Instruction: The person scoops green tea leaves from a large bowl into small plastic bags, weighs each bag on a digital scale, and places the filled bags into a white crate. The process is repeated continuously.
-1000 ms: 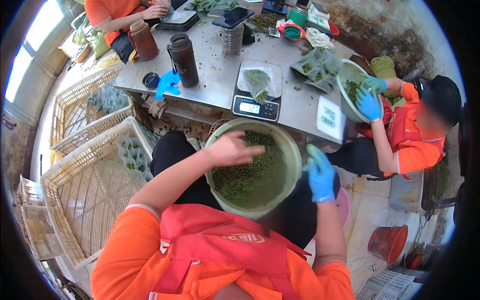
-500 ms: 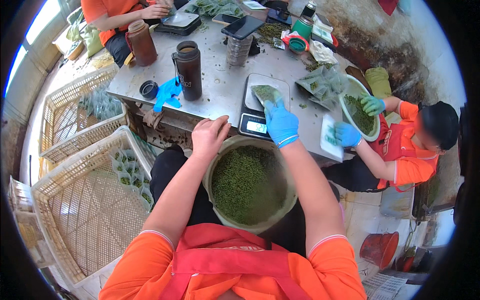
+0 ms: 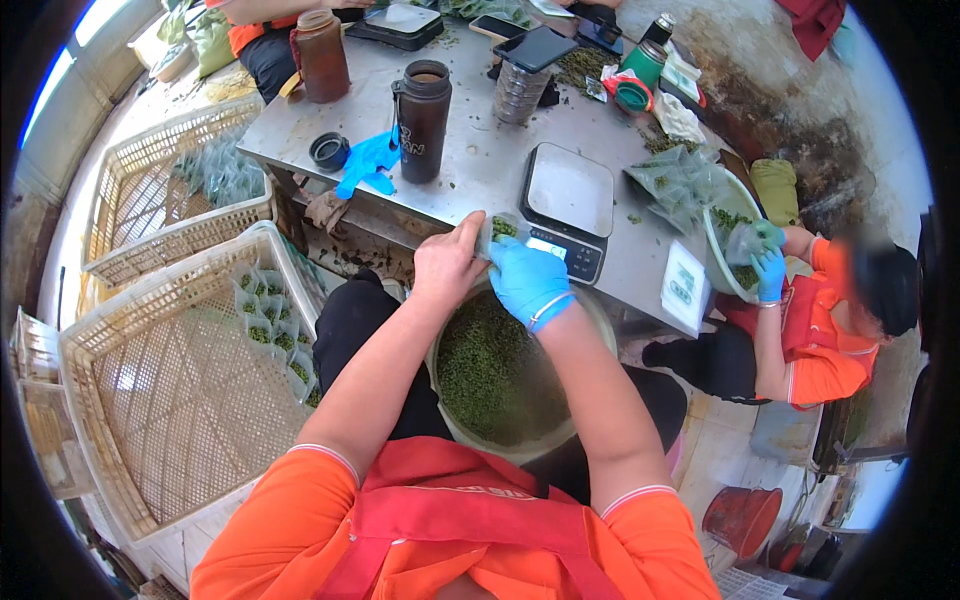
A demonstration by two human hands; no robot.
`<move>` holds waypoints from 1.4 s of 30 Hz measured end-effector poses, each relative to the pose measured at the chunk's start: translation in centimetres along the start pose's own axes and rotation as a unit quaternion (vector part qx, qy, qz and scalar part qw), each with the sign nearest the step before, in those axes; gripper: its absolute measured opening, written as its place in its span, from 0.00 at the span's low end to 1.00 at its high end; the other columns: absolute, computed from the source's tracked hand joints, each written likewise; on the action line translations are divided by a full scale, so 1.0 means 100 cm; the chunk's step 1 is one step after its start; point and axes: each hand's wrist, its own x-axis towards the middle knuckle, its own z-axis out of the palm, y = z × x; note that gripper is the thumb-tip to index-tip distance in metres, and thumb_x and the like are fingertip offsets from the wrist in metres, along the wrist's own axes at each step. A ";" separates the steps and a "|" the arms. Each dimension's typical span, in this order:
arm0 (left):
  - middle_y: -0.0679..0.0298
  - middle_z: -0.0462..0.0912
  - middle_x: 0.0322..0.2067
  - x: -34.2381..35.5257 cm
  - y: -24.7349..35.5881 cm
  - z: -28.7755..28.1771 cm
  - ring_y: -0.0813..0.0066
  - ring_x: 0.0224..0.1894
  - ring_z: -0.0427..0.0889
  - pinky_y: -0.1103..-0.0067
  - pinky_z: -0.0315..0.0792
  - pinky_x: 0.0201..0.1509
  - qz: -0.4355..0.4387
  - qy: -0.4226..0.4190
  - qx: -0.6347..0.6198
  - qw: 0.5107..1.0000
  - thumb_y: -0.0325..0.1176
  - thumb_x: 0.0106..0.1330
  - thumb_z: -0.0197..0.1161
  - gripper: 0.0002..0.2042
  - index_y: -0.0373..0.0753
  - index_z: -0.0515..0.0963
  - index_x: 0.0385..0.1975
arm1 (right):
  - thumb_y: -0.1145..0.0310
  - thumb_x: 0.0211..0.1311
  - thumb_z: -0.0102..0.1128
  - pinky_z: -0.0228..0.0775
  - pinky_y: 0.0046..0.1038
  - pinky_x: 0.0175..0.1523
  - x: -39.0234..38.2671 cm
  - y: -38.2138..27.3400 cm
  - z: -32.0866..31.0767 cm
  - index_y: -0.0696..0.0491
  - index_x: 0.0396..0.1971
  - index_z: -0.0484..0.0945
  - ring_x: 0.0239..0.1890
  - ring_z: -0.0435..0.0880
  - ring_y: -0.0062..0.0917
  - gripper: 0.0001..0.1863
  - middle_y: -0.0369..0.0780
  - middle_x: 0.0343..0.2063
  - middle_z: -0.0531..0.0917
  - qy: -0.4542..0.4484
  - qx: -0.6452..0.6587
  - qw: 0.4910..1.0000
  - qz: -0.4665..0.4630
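My bare left hand [image 3: 450, 258] and my blue-gloved right hand [image 3: 525, 278] meet over the table's near edge, both closed on a small clear bag [image 3: 500, 228] with green granules in it. Just beyond them is a scale [image 3: 569, 186] with an empty pan, its display partly covered by my right hand. Below my forearms, between my legs, a pale basin [image 3: 536, 448] holds a heap of small green granules [image 3: 480, 365].
Steel table [image 3: 460, 200] with dark bottle [image 3: 422, 120], brown bottle [image 3: 323, 60], phone [image 3: 535, 50], blue glove [image 3: 370, 165] and bags [image 3: 665, 180]. Crates [image 3: 190, 400] stand left. A gloved co-worker [image 3: 810, 350] works over another basin [image 3: 725, 275] at right; another person [image 3: 265, 50] is at top left.
My right hand has risen from over the basin to the scale, then drawn the bag off it to meet my left hand. The co-worker's hands have moved within their basin.
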 end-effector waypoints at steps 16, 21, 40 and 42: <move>0.58 0.80 0.24 0.008 0.010 -0.003 0.57 0.26 0.80 0.68 0.72 0.31 -0.171 -0.040 -0.066 0.982 0.46 0.51 0.64 0.25 0.43 0.70 0.48 | 0.79 0.55 0.52 0.71 0.21 0.34 -0.017 0.097 -0.045 0.54 0.49 0.73 0.26 0.79 0.19 0.19 0.40 0.34 0.79 0.256 0.617 0.739 0.085; 0.62 0.79 0.21 0.019 0.016 -0.009 0.63 0.28 0.81 0.71 0.72 0.33 -0.210 -0.084 -0.102 0.969 0.50 0.46 0.67 0.32 0.44 0.67 0.52 | 0.74 0.53 0.55 0.66 0.27 0.53 0.054 0.263 -0.002 0.57 0.52 0.71 0.47 0.74 0.30 0.23 0.45 0.46 0.76 0.376 0.290 0.856 0.205; 0.57 0.82 0.30 -0.062 -0.055 -0.088 0.72 0.26 0.82 0.75 0.72 0.35 -0.258 0.150 -0.352 0.887 0.47 0.66 0.50 0.22 0.40 0.67 0.55 | 0.79 0.62 0.47 0.69 0.27 0.53 -0.093 0.050 0.018 0.62 0.54 0.66 0.44 0.78 0.28 0.20 0.45 0.50 0.74 0.324 0.565 0.747 0.132; 0.57 0.82 0.28 -0.107 -0.083 -0.136 0.65 0.29 0.82 0.71 0.72 0.35 -0.329 0.178 -0.196 0.906 0.50 0.66 0.49 0.23 0.43 0.65 0.56 | 0.80 0.61 0.45 0.71 0.27 0.48 -0.116 0.058 0.044 0.62 0.52 0.69 0.40 0.80 0.27 0.18 0.45 0.47 0.76 0.259 0.539 0.791 0.129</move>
